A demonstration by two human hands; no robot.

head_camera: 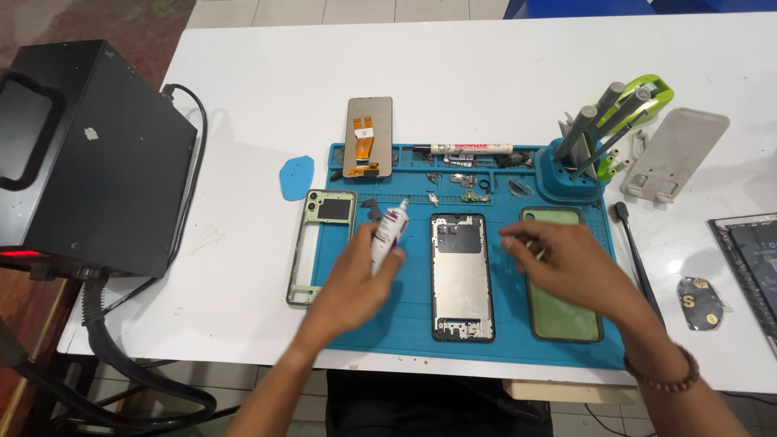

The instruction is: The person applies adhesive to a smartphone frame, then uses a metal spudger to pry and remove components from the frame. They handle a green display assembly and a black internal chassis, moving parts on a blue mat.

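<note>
While our left hand [356,279] grips the white glue tube [388,231] just left of the phone chassis [462,277], nozzle up, our right hand [566,263], fingers loosely curled, covers the green back cover [558,316] to the chassis's right; we should tip the nozzle steadily along its rim.

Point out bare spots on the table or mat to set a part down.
Free: white table between the black box and the screen panel; mat in front of the metal frame. Crowded: mat's far strip of small parts, tool stand. Left hand holds a tube; right hand covers the green back cover.
</note>
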